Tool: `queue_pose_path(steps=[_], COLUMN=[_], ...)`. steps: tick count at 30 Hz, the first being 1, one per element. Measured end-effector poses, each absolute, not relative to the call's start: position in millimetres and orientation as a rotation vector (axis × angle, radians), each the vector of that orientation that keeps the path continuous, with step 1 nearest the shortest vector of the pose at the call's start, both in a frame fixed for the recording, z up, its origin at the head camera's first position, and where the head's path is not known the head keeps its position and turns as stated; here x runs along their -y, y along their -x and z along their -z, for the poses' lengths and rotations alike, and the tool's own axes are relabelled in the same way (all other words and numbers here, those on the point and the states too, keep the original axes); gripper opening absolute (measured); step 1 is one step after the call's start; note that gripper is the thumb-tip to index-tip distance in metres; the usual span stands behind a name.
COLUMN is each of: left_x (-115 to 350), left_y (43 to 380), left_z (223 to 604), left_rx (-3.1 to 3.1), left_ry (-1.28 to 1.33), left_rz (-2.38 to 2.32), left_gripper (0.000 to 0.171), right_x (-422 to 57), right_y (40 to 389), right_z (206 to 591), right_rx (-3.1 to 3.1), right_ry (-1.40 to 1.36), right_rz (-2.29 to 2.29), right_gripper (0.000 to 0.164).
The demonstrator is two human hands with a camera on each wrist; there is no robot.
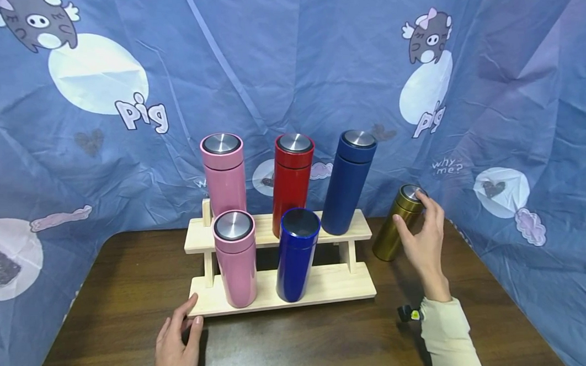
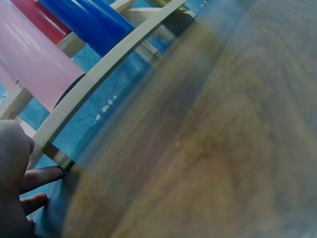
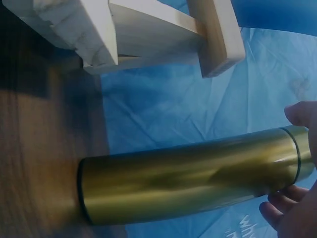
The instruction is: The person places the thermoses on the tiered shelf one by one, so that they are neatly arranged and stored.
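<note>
A two-tier wooden rack (image 1: 323, 283) stands on the table. My left hand (image 1: 177, 344) touches its front left corner, thumb by the front edge and fingers at the end; the left wrist view shows fingertips (image 2: 47, 178) at the rack's foot. To the right of the rack, my right hand (image 1: 427, 237) grips a gold thermos (image 1: 392, 233) near its silver-topped lid. The right wrist view shows thumb and fingers on opposite sides of the gold thermos (image 3: 188, 178), whose base is on or close to the tabletop; contact is unclear.
On the upper tier stand a pink thermos (image 1: 225, 184), a red thermos (image 1: 292, 188) and a dark blue thermos (image 1: 348, 185). The lower tier bears another pink thermos (image 1: 238, 271) and a bright blue thermos (image 1: 296, 268). Blue printed cloth (image 1: 286, 50) hangs behind the brown table (image 1: 301, 348).
</note>
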State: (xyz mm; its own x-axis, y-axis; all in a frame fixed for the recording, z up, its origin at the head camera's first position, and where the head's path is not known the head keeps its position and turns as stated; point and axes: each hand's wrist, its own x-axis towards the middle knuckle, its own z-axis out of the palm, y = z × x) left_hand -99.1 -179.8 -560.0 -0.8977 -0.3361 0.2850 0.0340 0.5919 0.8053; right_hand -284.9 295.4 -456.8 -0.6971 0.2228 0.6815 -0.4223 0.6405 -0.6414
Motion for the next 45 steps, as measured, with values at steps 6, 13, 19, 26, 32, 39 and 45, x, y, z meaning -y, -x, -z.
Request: queue_pose_path(steps=[6,13,19,26,32,39,45], left_x=[179.8,180.0,180.2,180.4,180.6,180.8,180.5], left_y=[99.2,99.6,99.2,99.3,98.6,98.8,98.7], left_z=[561.5,563.0,564.0,563.5,562.8,560.1,559.6], left_rx=[2.404,2.399,2.396,2.394,2.403,2.419,2.412], left_ry=[-0.215,-0.206,-0.210,-0.220,-0.218,-0.218,-0.222], left_rz=[1.221,1.225,1.229,1.236,1.242,1.248,1.247], left_gripper=[0.043,0.044,0.044,0.044,0.044,0.045,0.045], right_x=[-297.3,-295.6,-290.8,-280.5,-262.2,-253.6,-241.6], right_y=[286.1,286.8,287.0,281.5,261.9,253.4,238.4], right_z=[462.4,466.9,466.8,458.5,437.3,424.5,405.4], right_rx=[2.070,1.976,1.854,1.766,1.716,1.651,1.572], right_ry=[-0.149,-0.133,-0.078,-0.081,-0.121,-0.153,-0.219], right_rz=[-1.096,-1.128,-1.134,-1.148,-1.184,-1.179,-1.190], right_gripper=[0.073,0.068,0.057,0.051,0.045,0.044,0.044])
